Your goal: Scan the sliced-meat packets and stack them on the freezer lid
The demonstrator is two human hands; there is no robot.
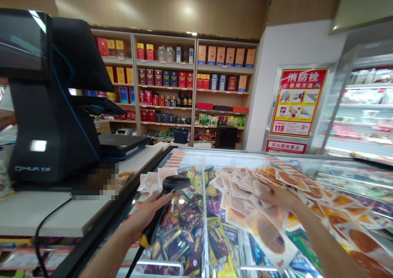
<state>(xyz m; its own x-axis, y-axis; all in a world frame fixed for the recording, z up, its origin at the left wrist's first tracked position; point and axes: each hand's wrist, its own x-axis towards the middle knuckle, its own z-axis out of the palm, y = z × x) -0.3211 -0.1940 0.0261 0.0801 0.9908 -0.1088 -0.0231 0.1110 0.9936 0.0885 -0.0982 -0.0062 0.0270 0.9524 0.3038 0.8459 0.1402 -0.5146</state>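
My left hand (155, 212) is wrapped around the handle of a black barcode scanner (175, 183), its cable running down and towards me. The scanner is held above the freezer's glass top. On the right, my right hand (279, 197) reaches into a heap of flat, clear-and-orange packets (238, 190), its fingers bent on the edge of one. Closer to me, a packet with a brown round piece and a barcode (272, 233) lies below that hand. More orange packets (340, 208) spread to the right. A few pale packets (150, 182) lie behind the scanner.
A chest freezer (204, 229) with wrapped ice creams under its glass fills the front. At left, a black checkout terminal (55, 106) stands on a white counter (46, 216). Shelves of boxes (166, 77) line the back wall. A red notice (299, 102) hangs beside a lit fridge (365, 110).
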